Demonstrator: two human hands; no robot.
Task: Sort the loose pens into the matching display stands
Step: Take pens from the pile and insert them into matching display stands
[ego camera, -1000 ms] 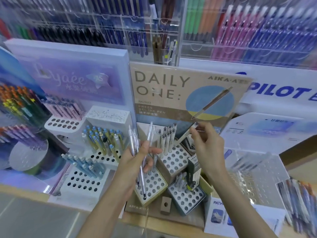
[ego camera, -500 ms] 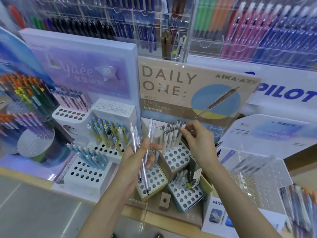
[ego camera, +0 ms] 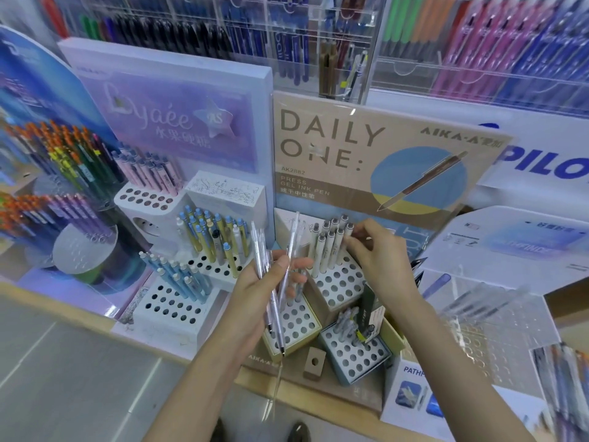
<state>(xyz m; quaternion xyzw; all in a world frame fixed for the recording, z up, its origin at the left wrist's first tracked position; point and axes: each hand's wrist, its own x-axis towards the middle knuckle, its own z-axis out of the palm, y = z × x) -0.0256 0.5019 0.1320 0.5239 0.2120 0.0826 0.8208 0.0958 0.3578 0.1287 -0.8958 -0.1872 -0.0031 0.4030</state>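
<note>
My left hand [ego camera: 255, 291] is shut on a bundle of clear slim pens [ego camera: 259, 250], their tips pointing down over the front-left cream hole block [ego camera: 298, 320] of the "DAILY ONE" stand [ego camera: 350, 148]. My right hand [ego camera: 379, 260] pinches the top of a white pen [ego camera: 349, 232] standing at the right end of a cluster of white grey-capped pens [ego camera: 328, 247] in the raised beige hole block [ego camera: 341, 285]. A blue-grey hole block [ego camera: 353, 355] at the front right holds a few grey pens.
To the left is the lilac "Lyaée" stand [ego camera: 178, 122] with pink, yellow and blue pens [ego camera: 207, 237]. A round rack of coloured pens [ego camera: 63, 173] stands far left. A clear acrylic holder [ego camera: 497, 317] sits right. Acrylic wall racks [ego camera: 287, 43] run behind. The wooden counter edge [ego camera: 318, 393] is near me.
My right hand has come down and left with the white pen and set it into the beige block beside the cluster. My left hand still holds the clear pens. The view has shifted slightly.
</note>
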